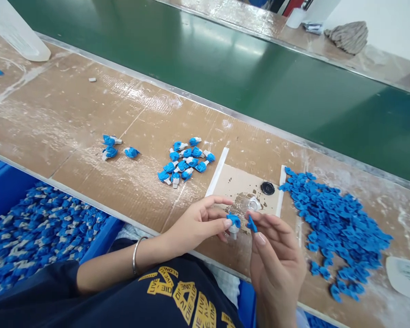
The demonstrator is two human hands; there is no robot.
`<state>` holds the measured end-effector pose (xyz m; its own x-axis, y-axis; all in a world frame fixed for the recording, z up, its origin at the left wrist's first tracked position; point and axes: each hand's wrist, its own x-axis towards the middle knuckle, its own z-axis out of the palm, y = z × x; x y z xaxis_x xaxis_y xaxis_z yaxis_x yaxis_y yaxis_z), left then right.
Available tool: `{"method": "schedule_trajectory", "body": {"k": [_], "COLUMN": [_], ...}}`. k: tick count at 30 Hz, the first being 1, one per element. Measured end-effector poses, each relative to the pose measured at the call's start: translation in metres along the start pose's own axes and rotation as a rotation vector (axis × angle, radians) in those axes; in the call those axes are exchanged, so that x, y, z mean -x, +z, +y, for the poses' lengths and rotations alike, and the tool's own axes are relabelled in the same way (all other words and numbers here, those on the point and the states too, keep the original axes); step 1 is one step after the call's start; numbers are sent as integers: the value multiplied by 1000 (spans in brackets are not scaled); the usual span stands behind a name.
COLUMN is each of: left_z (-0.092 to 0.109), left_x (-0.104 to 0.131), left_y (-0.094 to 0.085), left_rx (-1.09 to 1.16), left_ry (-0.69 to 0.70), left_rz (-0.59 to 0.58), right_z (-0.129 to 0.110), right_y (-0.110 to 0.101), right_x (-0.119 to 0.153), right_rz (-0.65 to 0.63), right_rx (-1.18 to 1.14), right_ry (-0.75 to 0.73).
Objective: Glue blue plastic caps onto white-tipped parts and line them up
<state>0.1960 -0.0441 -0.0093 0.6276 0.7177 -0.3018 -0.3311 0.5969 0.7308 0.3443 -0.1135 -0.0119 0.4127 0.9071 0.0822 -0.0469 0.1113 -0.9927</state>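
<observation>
My left hand pinches a small blue and white part over the table's near edge. Just to its right, my right hand holds a small blue piece between thumb and fingertips; the two parts are apart. Behind the hands lie a clear round container and a black round cap on a stained pale board. To the right spreads a large heap of loose blue pieces. A group of blue and white parts lies left of the board, with several more farther left.
Along the front left, a blue bin is full of blue and white parts. A green belt runs behind the table. White bottles stand or lie at the upper left and right edge. A grey cloth lies beyond the belt.
</observation>
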Motion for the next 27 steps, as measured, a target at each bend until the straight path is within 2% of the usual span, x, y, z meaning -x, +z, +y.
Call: {"method": "schedule_trajectory", "body": {"k": [4, 9, 13, 15, 17, 20, 22, 26, 27], "left_z": [-1, 0, -1, -2, -3, -3, 2, 20, 27], "left_x": [2, 4, 5, 4, 3, 4, 6, 18, 22], "left_y": [1, 1, -1, -3, -6, -12, -16, -31, -37], "left_rx": [44, 50, 13, -34, -83, -142, -221, -468, -564], "left_ry": [1, 1, -17, -45, -72, -85, -47, 115, 179], "left_rz": [-30, -26, -18, -3, 8, 11, 30, 162, 226], "right_z": [0, 3, 8, 8, 6, -1, -4, 0, 2], "right_y": [8, 11, 11, 11, 12, 5, -11, -69, -86], "right_x": [6, 9, 12, 12, 12, 9, 1, -30, -38], "right_rz": [14, -9, -34, -117, -253, -387, -313, 118, 171], "right_rx": [-60, -55, 135, 314, 458, 548, 630, 1058, 1163], "right_ry": [42, 22, -86, -174, -256, -286, -295, -371, -389]}}
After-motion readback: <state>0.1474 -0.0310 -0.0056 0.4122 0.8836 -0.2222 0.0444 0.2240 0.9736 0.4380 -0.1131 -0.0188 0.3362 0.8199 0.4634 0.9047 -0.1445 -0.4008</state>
